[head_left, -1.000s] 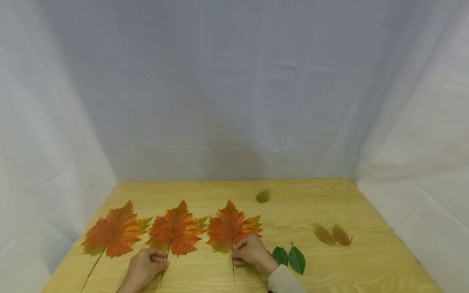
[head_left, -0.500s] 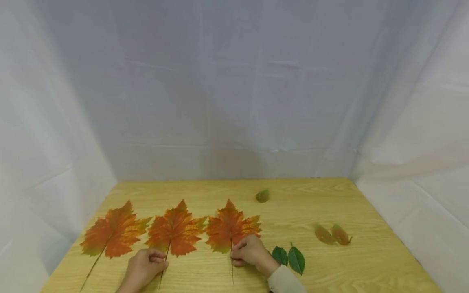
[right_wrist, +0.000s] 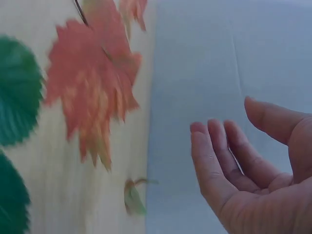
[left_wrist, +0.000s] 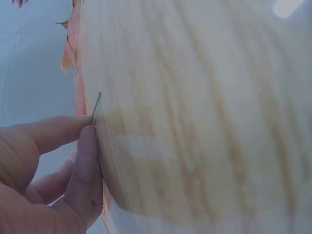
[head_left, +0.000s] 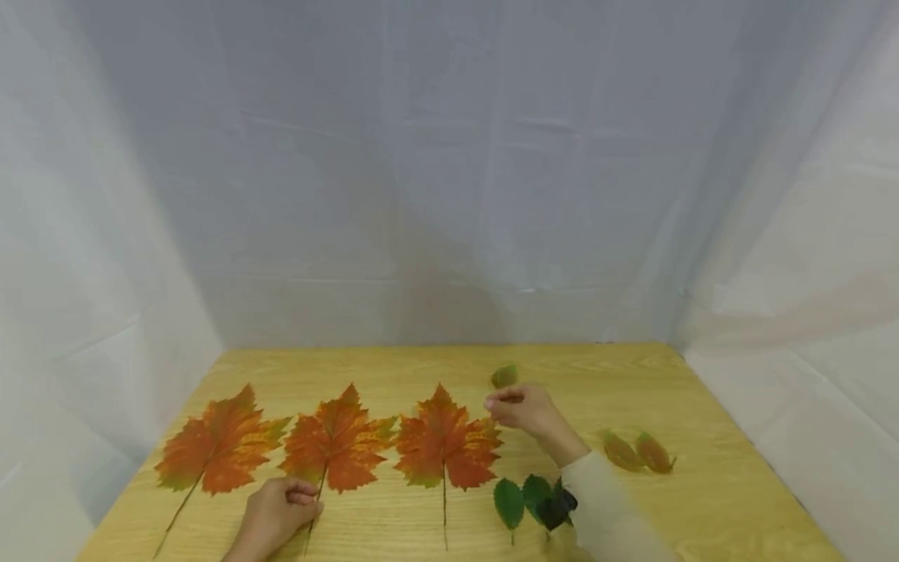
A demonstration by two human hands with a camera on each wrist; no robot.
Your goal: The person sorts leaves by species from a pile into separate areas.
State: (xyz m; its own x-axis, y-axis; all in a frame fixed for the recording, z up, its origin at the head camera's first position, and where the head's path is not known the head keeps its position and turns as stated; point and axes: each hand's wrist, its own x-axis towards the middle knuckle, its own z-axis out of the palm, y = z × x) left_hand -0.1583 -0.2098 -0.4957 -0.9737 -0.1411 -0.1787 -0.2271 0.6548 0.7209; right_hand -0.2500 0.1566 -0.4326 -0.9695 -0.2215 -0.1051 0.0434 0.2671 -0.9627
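Three orange-red maple leaves with thin dark stems lie in a row on the table. My left hand (head_left: 272,513) pinches the stem (left_wrist: 97,104) of the middle maple leaf (head_left: 337,441) between thumb and finger. In the head view my right hand (head_left: 531,412) is raised beside the right tip of the right maple leaf (head_left: 444,441), just nearer than a small green-brown leaf (head_left: 502,377). The right wrist view shows its thumb and fingers apart, loosely bent, with nothing between them. The left maple leaf (head_left: 219,443) lies untouched.
Dark green leaves (head_left: 509,503) lie near the front, partly hidden by the right sleeve (head_left: 614,507) and a black wrist device (head_left: 557,507). A pair of reddish-green leaves (head_left: 653,451) lies to the right. Pale sheeting (head_left: 449,195) encloses the wooden table (head_left: 737,499).
My right hand has let go of the right maple leaf's stem and moved up and to the right, towards the small leaf. The left hand has stayed in place.
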